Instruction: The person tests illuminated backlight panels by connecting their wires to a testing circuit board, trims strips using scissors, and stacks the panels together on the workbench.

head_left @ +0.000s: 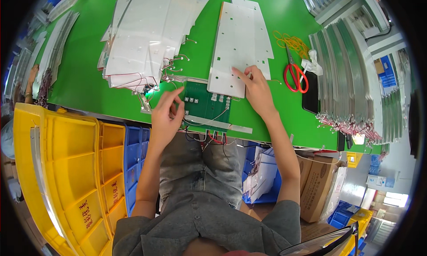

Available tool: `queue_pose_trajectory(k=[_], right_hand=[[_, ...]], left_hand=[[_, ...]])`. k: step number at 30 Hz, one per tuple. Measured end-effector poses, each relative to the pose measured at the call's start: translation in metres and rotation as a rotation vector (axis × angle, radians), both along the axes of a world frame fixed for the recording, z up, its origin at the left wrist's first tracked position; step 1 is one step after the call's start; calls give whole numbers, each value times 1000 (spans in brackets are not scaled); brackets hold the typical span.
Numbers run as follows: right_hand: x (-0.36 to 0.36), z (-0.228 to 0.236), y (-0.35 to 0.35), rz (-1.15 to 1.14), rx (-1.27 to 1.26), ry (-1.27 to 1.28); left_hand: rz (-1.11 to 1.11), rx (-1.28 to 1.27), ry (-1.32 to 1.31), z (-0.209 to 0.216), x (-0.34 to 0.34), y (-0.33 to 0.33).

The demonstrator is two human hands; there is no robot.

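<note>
My left hand (168, 114) hovers at the left edge of a green circuit board (195, 107), its index finger stretched out and the other fingers bent. I see nothing held in it. Small white connectors sit on the board, and a thin white cable crosses its lower part. Over the board's top right lies the end of a white panel (227, 46) with small square holes. My right hand (258, 91) rests on this panel's right side, thumb and fingers apart. Another white panel (262, 46) lies partly under the first.
A tall pile of white panels (138, 38) with wires stands at left. Red-handled scissors (294, 77), yellow bands (291, 42) and a black phone (310, 93) lie at right, beside upright stacked panels (342, 73). Yellow bins (66, 167) flank the green table (93, 87).
</note>
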State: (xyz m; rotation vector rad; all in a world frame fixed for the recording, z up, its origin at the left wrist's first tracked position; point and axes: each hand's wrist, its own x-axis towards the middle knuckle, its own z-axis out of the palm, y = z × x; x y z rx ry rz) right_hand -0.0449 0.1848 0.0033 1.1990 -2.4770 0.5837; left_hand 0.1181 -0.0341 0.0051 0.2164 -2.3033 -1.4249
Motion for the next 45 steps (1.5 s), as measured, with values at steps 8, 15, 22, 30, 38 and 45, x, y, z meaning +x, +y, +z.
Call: queue_pose_trajectory(k=[8,15,22,30,38,45], right_hand=[[5,3,3,7,-104,-73],[21,12,-4,23,-230,-373],[49,6,-6,156,-308,-253],[47,2,-8,126,-328,-250],[52,-2,-9,115,-341,-246],[52,-2,-12,84,-296,-83]], left_hand=[[-143,-73,29,-5,3,-8],[-91,-94,16,3,4,-2],[-70,-102,21,2,3,0],[-40,-83,48,0,2,1],[-26,-75,63,-3,3,-1],[-3,-84,78,-4,3,-1]])
